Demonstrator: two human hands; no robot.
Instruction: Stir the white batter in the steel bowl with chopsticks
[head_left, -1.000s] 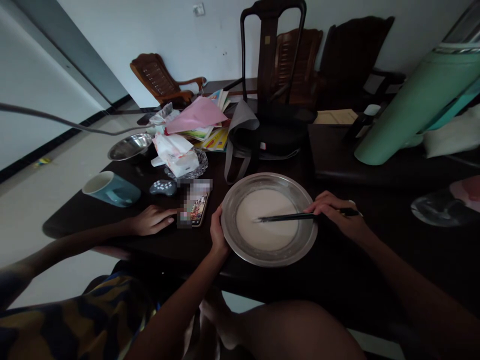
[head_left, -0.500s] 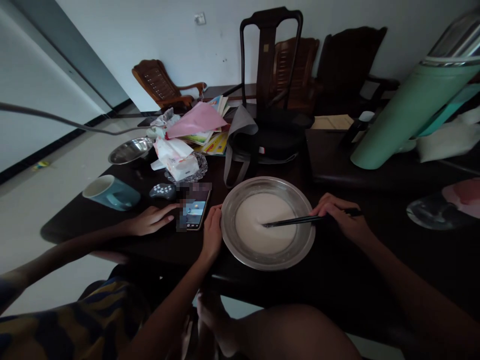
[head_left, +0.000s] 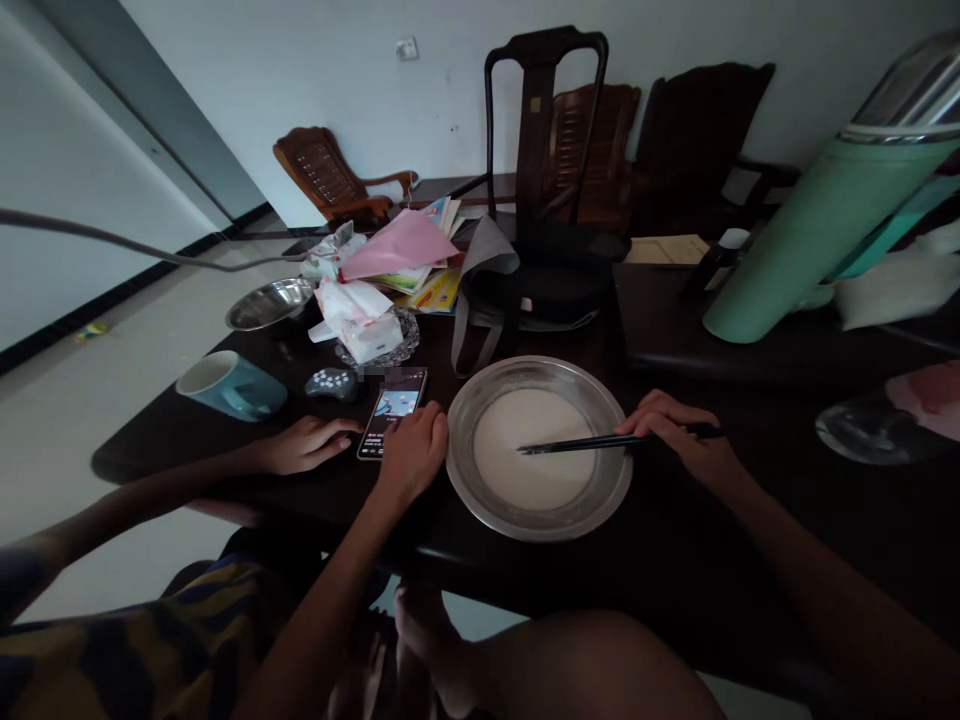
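Observation:
A metal bowl [head_left: 459,480] of smooth, off-white batter [head_left: 536,480] stands on the dark table in front of me. My right hand [head_left: 679,430] is closed round a pair of black chopsticks [head_left: 577,443] at the bowl's right rim, their tips at the batter's surface. My left hand [head_left: 416,448] is beside the bowl's left rim, over the right edge of a lit phone [head_left: 394,405], fingers loosely stretched and partly hidden. Another person's hand [head_left: 311,445] rests at the phone's left side.
Left on the table are a blue mug [head_left: 232,388], a game controller [head_left: 332,384], a tissue pack [head_left: 367,330] and an empty metal bowl [head_left: 270,305]. Behind my bowl sits a black bag [head_left: 555,280]. A tall green thermos [head_left: 802,230] stands at the right.
My left hand has left the bowl's rim and shifted slightly left onto the phone's edge. The chopstick tips have moved a little left in the batter. The other person's finger has drawn back.

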